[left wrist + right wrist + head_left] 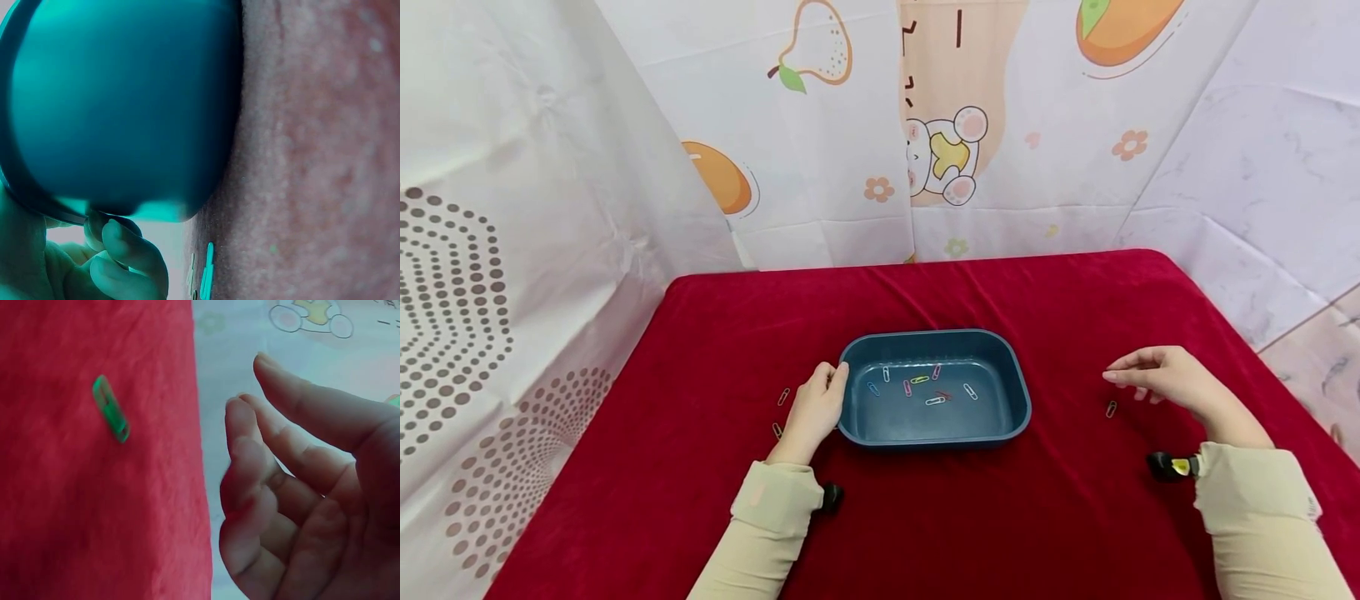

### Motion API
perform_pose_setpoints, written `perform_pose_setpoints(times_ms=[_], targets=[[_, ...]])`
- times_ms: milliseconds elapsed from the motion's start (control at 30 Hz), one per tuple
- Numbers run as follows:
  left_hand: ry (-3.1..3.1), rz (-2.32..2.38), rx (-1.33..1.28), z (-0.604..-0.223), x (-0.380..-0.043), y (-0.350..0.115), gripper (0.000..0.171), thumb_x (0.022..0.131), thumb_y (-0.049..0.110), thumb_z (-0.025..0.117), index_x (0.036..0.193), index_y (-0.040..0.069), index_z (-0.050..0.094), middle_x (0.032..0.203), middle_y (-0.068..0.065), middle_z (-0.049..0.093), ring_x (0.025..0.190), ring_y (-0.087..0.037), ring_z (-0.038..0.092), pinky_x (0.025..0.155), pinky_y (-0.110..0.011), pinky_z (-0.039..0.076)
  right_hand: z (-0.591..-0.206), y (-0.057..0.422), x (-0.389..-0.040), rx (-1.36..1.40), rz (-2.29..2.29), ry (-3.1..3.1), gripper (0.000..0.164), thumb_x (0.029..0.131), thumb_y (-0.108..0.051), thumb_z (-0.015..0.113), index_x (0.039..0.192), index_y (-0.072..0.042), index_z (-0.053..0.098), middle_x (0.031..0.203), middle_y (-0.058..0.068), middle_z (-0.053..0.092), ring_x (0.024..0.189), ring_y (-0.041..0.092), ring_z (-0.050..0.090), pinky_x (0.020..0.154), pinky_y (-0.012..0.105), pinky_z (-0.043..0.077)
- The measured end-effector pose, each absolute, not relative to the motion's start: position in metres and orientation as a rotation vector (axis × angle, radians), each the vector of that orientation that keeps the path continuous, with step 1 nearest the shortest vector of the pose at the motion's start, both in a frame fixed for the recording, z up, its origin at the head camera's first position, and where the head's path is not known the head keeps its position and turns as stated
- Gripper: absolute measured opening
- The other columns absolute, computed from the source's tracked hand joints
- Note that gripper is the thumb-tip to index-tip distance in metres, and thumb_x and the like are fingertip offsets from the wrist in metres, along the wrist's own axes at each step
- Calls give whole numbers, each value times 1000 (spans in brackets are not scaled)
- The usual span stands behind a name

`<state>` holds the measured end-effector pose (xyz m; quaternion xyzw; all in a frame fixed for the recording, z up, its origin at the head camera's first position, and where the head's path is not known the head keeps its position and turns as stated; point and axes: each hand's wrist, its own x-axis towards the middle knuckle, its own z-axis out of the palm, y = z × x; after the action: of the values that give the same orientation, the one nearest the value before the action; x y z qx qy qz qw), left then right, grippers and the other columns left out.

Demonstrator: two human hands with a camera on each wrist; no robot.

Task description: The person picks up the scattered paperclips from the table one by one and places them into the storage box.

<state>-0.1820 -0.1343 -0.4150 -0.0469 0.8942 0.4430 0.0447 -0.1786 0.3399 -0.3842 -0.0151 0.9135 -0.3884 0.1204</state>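
Note:
A dark blue plastic tray [917,433] stands mid-table with several coloured paper clips, including a yellow paper clip [919,380], scattered on its bottom. My left hand [817,406] grips the tray's left rim, thumb above and fingers curled below the lip, as the left wrist view shows up close. Off to the right, my right hand [1172,382] hovers over the cloth, its fingers loosely bent and thumb apart, holding nothing. Just below its fingertips lies a single paper clip [1111,409], looking green in the right wrist view [111,409].
Two paper clips lie on the cloth left of the tray, one a little farther back [784,397] and one by the left hand [777,431]. A red cloth [1000,517] covers the table. Printed white curtains [820,225] hang behind and at the sides.

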Motion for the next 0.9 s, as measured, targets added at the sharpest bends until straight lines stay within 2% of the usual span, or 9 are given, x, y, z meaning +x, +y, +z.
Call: perform_pose_setpoints(times_ms=[267, 667, 900], targets=[[2738, 1348, -149, -414, -181, -134, 34, 105, 43, 40, 94, 12, 48, 72, -7, 46, 58, -21, 46, 56, -30, 39, -394, 350, -175, -67, -1107, 2615, 40, 93, -22, 68, 117, 10, 65, 81, -12, 68, 68, 9, 61, 64, 29, 55], [2738, 1346, -162, -415, -182, -133, 34, 105, 43, 40, 94, 12, 48, 72, -7, 47, 59, -21, 47, 56, -29, 39, -408, 351, -170, -72, -1078, 2580, 37, 91, -15, 70, 113, 14, 63, 78, -13, 69, 64, 7, 56, 59, 28, 53], [2737, 1345, -166, -414, -181, -133, 33, 105, 43, 40, 95, 12, 48, 73, -7, 48, 60, -21, 47, 57, -29, 39, -407, 346, -170, -77, -1015, 2620, 35, 89, -17, 73, 109, 11, 65, 79, -3, 71, 62, 9, 55, 57, 28, 52]])
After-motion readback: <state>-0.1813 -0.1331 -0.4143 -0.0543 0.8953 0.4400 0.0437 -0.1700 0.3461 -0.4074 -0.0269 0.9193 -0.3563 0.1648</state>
